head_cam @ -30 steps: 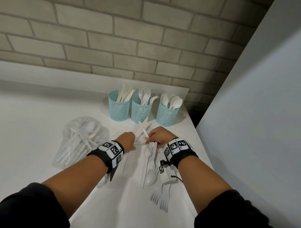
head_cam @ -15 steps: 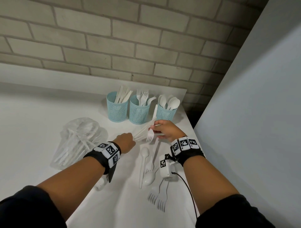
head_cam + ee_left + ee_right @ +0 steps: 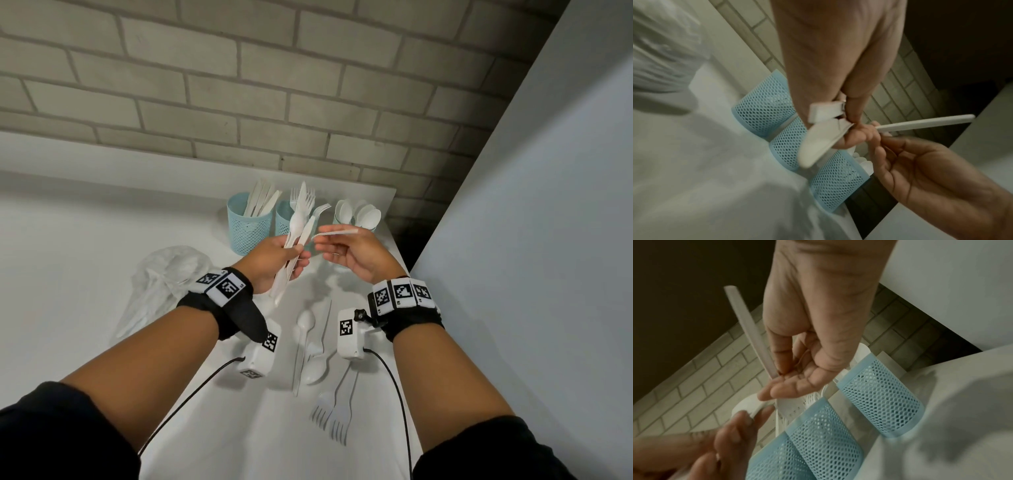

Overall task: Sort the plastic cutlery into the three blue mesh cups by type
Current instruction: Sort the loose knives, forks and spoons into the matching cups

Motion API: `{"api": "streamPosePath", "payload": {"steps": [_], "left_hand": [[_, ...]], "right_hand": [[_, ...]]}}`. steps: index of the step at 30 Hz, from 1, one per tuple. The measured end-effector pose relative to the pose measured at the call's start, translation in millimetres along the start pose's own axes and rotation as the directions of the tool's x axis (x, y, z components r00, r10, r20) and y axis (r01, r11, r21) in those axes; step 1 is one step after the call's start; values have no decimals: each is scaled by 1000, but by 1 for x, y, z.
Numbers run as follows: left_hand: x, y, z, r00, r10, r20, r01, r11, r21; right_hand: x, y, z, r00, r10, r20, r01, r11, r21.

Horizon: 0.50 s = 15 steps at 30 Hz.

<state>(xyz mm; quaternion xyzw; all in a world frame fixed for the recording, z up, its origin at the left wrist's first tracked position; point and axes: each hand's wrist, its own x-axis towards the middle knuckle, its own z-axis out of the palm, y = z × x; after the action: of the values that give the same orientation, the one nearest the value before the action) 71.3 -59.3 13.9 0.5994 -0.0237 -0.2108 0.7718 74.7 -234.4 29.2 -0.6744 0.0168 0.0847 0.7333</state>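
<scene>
Three blue mesh cups stand at the back of the white table: the knife cup (image 3: 249, 224), the fork cup (image 3: 283, 219) and the spoon cup (image 3: 836, 183), which my right hand partly hides in the head view. My left hand (image 3: 287, 253) grips a bundle of white cutlery (image 3: 297, 226), raised upright in front of the fork cup. It shows a spoon, a knife and a fork. My right hand (image 3: 318, 241) pinches a single white fork (image 3: 337, 233) near its head. The handle points right and the head almost touches the bundle.
Loose spoons (image 3: 305, 323) and forks (image 3: 337, 419) lie on the table (image 3: 85, 240) below my wrists. A clear plastic bag of cutlery (image 3: 168, 277) sits to the left. A pale wall panel (image 3: 513, 240) borders the table's right edge, with a brick wall behind the cups.
Both hands have risen off the table. The left hand lifted its bundle upright in front of the cups. The right hand turned its fork from upright to level and brought it beside the bundle.
</scene>
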Motion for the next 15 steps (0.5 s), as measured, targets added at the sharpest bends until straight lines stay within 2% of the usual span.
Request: {"api": "streamPosePath", "payload": {"steps": [3, 6, 11, 15], "left_hand": [[2, 0, -1, 1000, 7, -4, -8, 997, -78], [2, -1, -3, 1000, 1, 23, 2, 992, -125], [-2, 2, -3, 1000, -14, -19, 12, 995, -94], [-3, 7, -9, 998, 14, -53, -17, 998, -53]], "right_hand": [[0, -2, 3, 1000, -2, -17, 3, 999, 33], [2, 0, 6, 998, -38, -46, 38, 999, -13], [11, 0, 13, 986, -111, -124, 101, 991, -85], [25, -14, 15, 958, -182, -221, 177, 983, -39]]}}
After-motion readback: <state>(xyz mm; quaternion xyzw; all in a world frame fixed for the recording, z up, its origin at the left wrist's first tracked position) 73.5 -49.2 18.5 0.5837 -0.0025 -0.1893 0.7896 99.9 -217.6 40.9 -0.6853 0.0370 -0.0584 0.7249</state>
